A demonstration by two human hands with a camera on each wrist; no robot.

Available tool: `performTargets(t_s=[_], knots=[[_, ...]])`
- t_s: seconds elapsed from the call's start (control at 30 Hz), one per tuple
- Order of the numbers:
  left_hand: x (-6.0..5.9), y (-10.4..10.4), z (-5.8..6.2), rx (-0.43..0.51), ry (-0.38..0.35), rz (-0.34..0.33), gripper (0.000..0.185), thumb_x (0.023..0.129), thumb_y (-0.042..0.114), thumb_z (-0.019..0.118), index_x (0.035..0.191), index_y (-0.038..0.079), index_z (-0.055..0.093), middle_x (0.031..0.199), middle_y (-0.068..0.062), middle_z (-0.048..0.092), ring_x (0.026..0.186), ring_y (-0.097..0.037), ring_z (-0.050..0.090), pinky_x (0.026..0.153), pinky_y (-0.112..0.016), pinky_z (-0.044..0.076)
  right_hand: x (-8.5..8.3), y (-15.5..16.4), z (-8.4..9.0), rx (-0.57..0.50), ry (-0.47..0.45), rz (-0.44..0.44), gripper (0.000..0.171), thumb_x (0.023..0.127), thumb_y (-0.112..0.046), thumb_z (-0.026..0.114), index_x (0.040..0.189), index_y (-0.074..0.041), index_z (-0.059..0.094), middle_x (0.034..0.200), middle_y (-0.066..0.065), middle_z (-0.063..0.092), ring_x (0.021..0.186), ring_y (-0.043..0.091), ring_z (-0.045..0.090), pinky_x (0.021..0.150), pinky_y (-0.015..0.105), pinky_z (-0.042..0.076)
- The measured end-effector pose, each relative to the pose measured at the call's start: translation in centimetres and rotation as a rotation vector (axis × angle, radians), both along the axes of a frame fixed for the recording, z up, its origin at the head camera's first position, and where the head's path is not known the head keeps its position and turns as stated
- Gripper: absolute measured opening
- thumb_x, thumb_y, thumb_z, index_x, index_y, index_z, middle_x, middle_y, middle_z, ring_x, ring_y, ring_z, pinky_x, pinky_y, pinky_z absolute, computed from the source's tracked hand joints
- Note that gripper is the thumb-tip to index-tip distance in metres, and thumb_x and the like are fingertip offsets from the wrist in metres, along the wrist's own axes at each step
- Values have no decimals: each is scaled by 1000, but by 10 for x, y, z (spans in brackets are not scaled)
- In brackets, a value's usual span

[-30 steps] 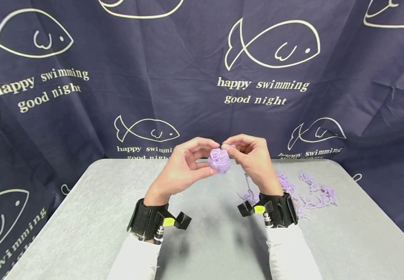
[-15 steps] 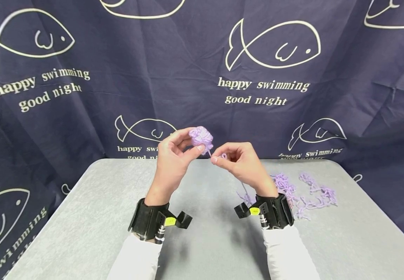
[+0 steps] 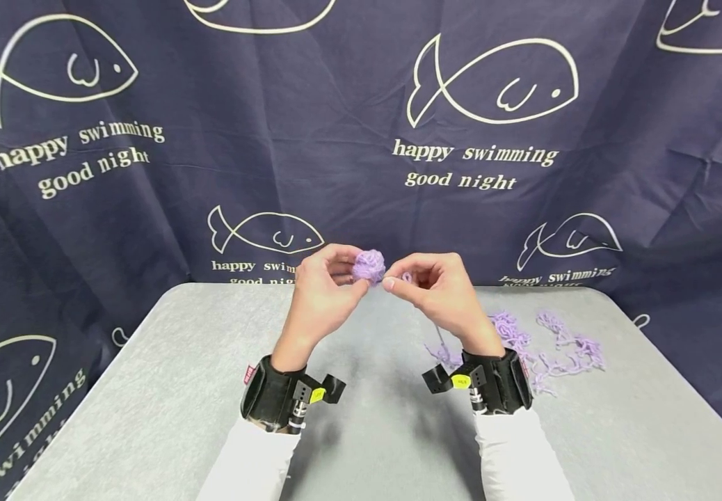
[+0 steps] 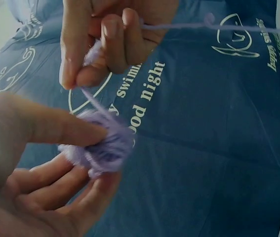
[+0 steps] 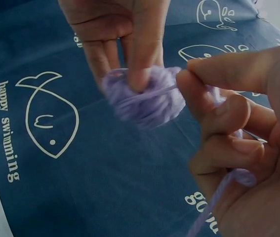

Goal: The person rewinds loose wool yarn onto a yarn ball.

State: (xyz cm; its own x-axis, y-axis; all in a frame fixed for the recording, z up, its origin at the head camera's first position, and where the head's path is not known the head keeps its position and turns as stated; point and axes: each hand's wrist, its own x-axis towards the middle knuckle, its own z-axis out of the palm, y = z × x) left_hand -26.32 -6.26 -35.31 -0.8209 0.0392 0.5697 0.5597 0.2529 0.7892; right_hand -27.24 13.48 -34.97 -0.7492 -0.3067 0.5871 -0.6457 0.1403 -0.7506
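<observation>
From the head camera, the left hand (image 3: 320,292) holds a small ball of purple yarn (image 3: 369,265) between thumb and fingertips, raised above the far part of the grey table (image 3: 167,390). The right hand (image 3: 439,289) sits just to the right of the ball, its thumb and forefinger pinched together on the loose strand (image 3: 439,335), which drops past the wrist to a heap of tangled purple yarn (image 3: 545,344) lying on the table to the right, well apart from the ball. Nothing stands between the two hands.

In the left wrist view, the yarn ball (image 4: 104,145) is pressed between the left thumb above and the fingers below. The strand runs up and to the left from it, short and fairly taut, into the pinch of the right hand (image 4: 107,42), then trails off to the right across the fish-print cloth (image 4: 204,148) (the backdrop).

In the right wrist view, the ball (image 5: 147,96) lies just left of the right hand's pinching fingertips (image 5: 191,81), almost touching. The strand crosses the ball's face roughly level, and the rest passes through the curled lower fingers.
</observation>
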Motion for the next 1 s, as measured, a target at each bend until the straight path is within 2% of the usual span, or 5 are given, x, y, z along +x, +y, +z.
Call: performTargets(t_s=[0.3, 0.53, 0.67, 0.83, 1.0], knots=[[1, -4, 1, -159, -101, -260, 24, 78, -9, 74, 100, -2, 73, 94, -9, 74, 85, -20, 72, 82, -32, 60, 0, 7, 2, -167, 13, -62, 5, 86, 0, 79, 90, 0, 76, 66, 4, 62, 52, 12, 43, 45, 25, 32], [4, -9, 4, -54, -66, -587, 31, 78, -14, 76, 107, -7, 71, 99, -14, 72, 91, -25, 73, 85, -40, 60, -1, 9, 2, -228, -3, -71, 7, 85, 0, 80, 90, 2, 76, 66, 4, 62, 52, 12, 43, 45, 24, 33], [6, -10, 6, 58, -62, -699, 34, 78, -18, 75, 111, -12, 67, 101, -17, 71, 91, -26, 72, 86, -47, 60, -2, 8, 0, -227, -31, -48, 8, 86, -1, 80, 91, 3, 75, 67, 3, 63, 53, 11, 43, 46, 23, 32], [6, -9, 6, 220, -60, -714, 37, 76, -24, 70, 111, -18, 61, 103, -9, 71, 94, -22, 71, 88, -44, 59, -5, 5, -3, -184, -57, -27, 8, 87, 4, 76, 93, 6, 74, 70, 2, 66, 55, 9, 47, 48, 22, 36], [6, -4, 7, 405, -16, -554, 35, 76, -23, 68, 108, -8, 65, 101, -4, 72, 93, -17, 68, 83, -32, 60, -7, 2, -6, -113, -59, -29, 8, 85, 6, 74, 92, 7, 73, 64, -1, 60, 51, 8, 44, 44, 21, 34]])
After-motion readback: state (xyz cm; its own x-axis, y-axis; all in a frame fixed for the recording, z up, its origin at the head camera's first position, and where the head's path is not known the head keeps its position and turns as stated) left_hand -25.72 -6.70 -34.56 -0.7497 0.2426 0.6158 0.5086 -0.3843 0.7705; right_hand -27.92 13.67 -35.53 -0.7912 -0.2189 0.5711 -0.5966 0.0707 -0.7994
